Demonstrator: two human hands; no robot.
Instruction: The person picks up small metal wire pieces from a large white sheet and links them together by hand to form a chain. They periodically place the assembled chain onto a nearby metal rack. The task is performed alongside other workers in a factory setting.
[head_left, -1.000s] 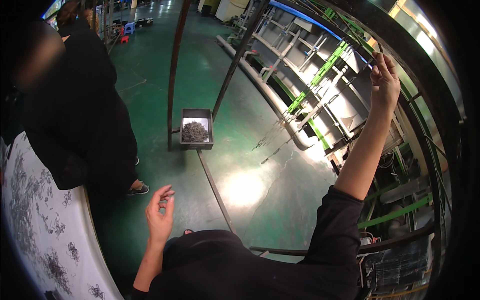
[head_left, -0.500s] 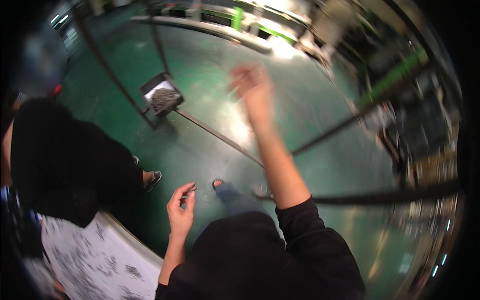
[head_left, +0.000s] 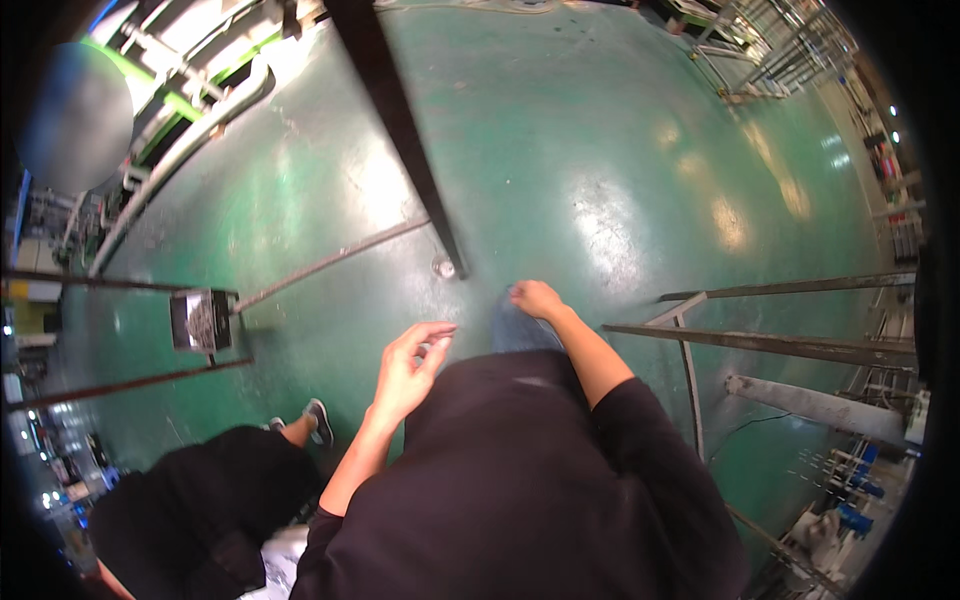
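Note:
In front of my torso, my left hand is raised over the green floor. Its fingers are bent and apart from the thumb, with nothing visible between them. To its right, my right hand hangs in front of my jeans leg. The fingers there are curled in, which hides the palm and anything inside it. Neither hand touches a table or a frame.
A dark post stands ahead, joined by a low bar to a frame at left. That frame bears a dark box of small grey pieces. Metal bars stand at right. A person in black is at lower left, by a white surface.
My view has swung right, so the box and the machines now lie farther left. My right hand has come down and back from its outstretched reach. My left hand keeps its bent shape.

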